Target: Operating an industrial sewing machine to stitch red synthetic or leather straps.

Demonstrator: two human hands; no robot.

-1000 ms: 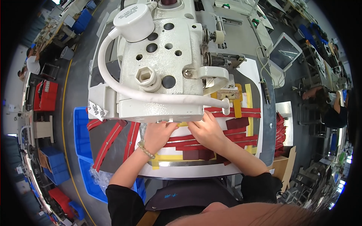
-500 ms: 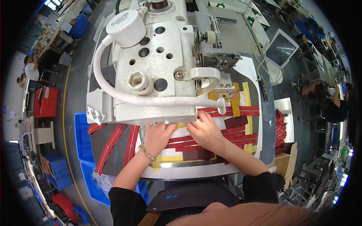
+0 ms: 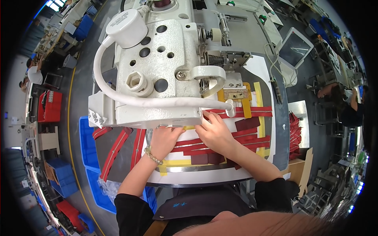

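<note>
Both my hands work at the front of a white industrial sewing machine [image 3: 157,70]. My left hand [image 3: 165,140], with a beaded bracelet [image 3: 152,155] on its wrist, reaches under the machine head; its thumb points right and its other fingers are hidden. My right hand [image 3: 214,133] has bent, closed fingers at the head's right corner. Its fingertips are partly hidden beside a red zipper strip [image 3: 258,112], and what they pinch is not visible. More red zipper strips [image 3: 197,150] lie across the white work plate below and beside my right hand.
Loose red zippers [image 3: 115,151] lie on the table at left, above blue bins [image 3: 91,157]. Dark red patches [image 3: 247,123] and yellow tape [image 3: 177,162] are on the plate. A yellow clamp piece [image 3: 246,106] stands right of the head. A zipper pile [image 3: 294,133] and a screen [image 3: 294,49] are farther right.
The view has shifted slightly, so the machine appears a little up and to the left. My hands keep nearly the same places by the machine head.
</note>
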